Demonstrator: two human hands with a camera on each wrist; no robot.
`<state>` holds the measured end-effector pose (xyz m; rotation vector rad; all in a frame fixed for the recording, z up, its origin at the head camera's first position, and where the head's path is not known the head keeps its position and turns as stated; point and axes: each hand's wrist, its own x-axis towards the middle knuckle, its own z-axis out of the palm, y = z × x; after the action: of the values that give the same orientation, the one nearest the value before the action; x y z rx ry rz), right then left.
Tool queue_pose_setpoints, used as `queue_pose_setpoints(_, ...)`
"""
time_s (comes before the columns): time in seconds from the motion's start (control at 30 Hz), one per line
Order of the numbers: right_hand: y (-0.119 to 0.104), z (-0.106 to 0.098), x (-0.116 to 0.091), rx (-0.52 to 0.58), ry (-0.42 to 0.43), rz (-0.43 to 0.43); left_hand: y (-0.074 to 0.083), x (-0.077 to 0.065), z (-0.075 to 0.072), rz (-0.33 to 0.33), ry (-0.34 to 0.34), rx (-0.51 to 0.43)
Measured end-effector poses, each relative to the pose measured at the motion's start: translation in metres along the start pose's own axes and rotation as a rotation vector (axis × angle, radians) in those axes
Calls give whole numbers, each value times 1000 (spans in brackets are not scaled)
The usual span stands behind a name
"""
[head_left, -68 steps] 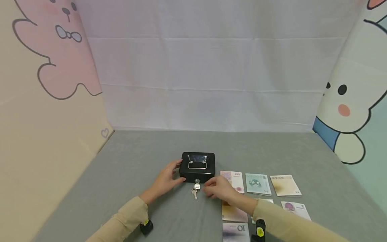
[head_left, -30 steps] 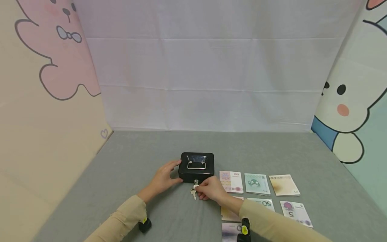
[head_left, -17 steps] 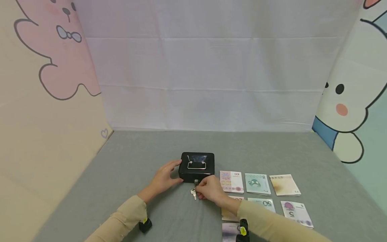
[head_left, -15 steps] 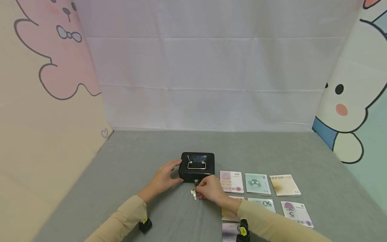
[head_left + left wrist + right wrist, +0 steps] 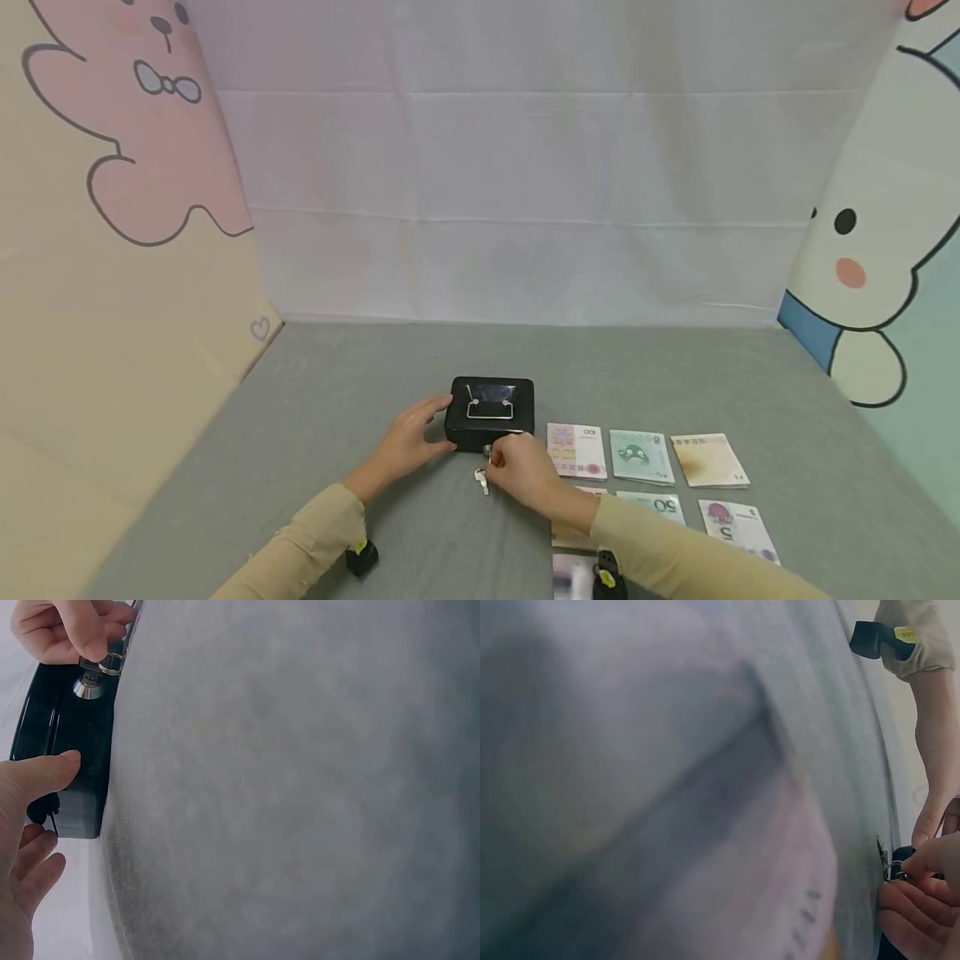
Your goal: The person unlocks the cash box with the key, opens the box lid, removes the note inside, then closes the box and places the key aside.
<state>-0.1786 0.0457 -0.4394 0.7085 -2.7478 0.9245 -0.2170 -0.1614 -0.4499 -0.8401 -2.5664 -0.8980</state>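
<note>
A black cash box [image 5: 491, 429] with a wire handle on its lid stands closed on the grey tabletop. My left hand [image 5: 407, 443] grips its left front corner, thumb on the front face and fingers along the side. At the front lock [image 5: 88, 688], the thumb and fingers of my right hand [image 5: 525, 473] pinch the key in the lock; its head is mostly hidden behind them. From the key ring [image 5: 111, 664] a second silver key [image 5: 482, 480] hangs below my fingertips.
Stacks of banknotes lie in rows right of the box: a pink stack [image 5: 576, 451], a green stack [image 5: 641, 457], a tan stack [image 5: 710, 460] and several nearer ones, partly under my right forearm. A white cloth [image 5: 517, 167] hangs behind the table [image 5: 360, 367].
My right hand has moved left from beside the keys, taken hold of the key at the lock and turned slightly. My left hand has stayed on the box, which stands where it was.
</note>
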Motion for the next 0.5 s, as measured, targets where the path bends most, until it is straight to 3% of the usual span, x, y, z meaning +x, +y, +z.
queue_pose_setpoints(0.33, 0, -2, 0, -148, -27, -93, 2, 0, -1, -25, -9, -21)
queue_pose_setpoints(0.5, 0, -5, -1, -190, -30, -93, 3, 1, -1, -28, -14, -25)
